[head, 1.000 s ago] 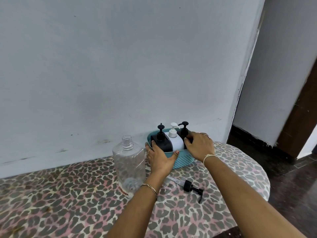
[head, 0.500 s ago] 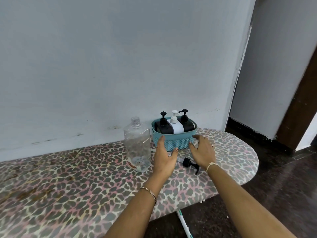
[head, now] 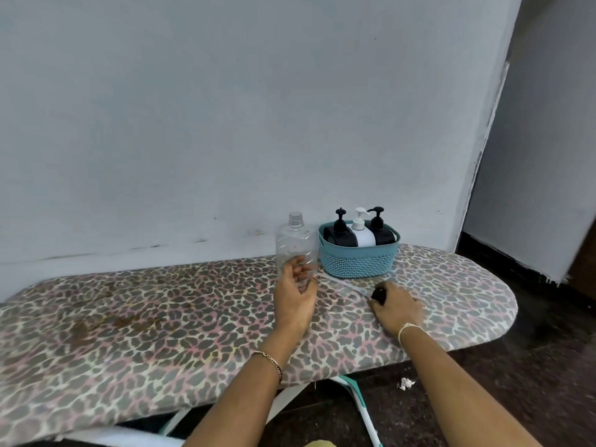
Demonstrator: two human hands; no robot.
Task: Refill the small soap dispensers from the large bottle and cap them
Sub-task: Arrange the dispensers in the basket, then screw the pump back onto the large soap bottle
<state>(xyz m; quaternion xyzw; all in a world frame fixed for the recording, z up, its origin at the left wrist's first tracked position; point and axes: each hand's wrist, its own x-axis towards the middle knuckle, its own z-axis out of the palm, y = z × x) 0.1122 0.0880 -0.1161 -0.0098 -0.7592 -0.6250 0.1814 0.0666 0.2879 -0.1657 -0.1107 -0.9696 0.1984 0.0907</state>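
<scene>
**Desk:** What are the hands doing, centre frame?

**Photographer:** The left hand (head: 295, 298) wraps its fingers round the lower half of the bottle (head: 292, 243), likely steadying it upright. The neck is uncapped and the bottle looks nearly empty.

**Desk:** And the other?

**Photographer:** Right of centre, the right hand (head: 396, 309) curls over the black pump (head: 378, 295) lying on the board (head: 161, 317), apparently to recap the bottle.

**Desk:** The dispensers?

**Photographer:** Three dispensers (head: 364, 237), pumps on, stand packed in the basket (head: 356, 264) just right of the bottle. Refilling looks finished.
</scene>
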